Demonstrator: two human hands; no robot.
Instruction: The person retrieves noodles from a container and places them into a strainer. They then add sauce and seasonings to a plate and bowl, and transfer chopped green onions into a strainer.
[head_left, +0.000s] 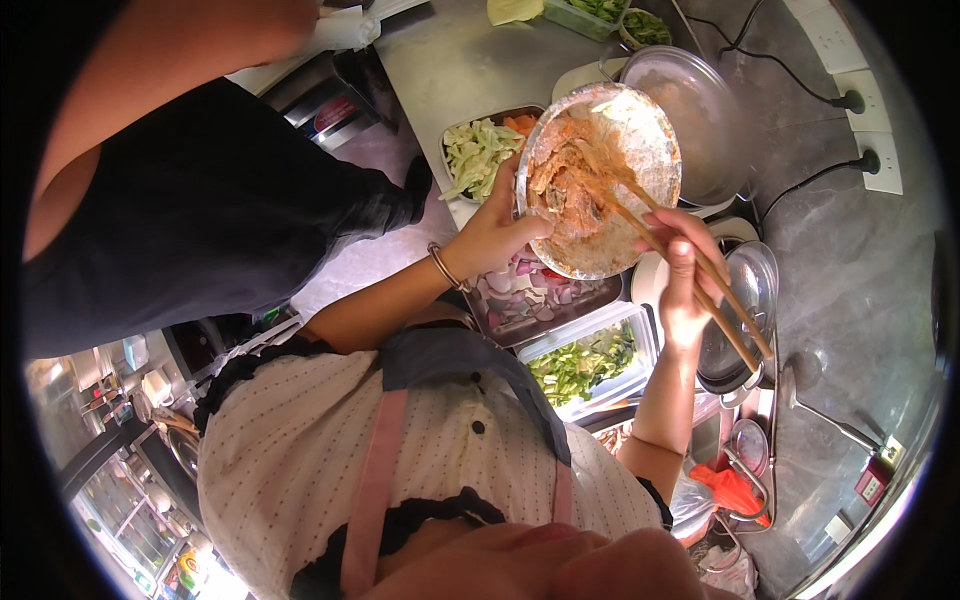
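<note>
A round metal bowl (637, 142) is tilted towards me, its rim gripped at the left by my left hand (504, 225), thumb over the edge. Reddish-orange coated meat (574, 191) lies inside, and a pale floury layer covers the wall. My right hand (690, 259) holds a pair of long wooden chopsticks (701, 281); their tips are in the meat. Below the bowl is a metal tray of chopped onion (517, 296). Left of it, shredded cabbage (480, 154) fills another tray.
A clear lid (679, 112) sits over a pot beside the bowl, with another glass lid (739, 315) nearer me. A plastic container holds chopped greens (581, 364). Power cords (814, 169) run to wall sockets (881, 161). Another person in dark clothing (202, 217) stands at the left.
</note>
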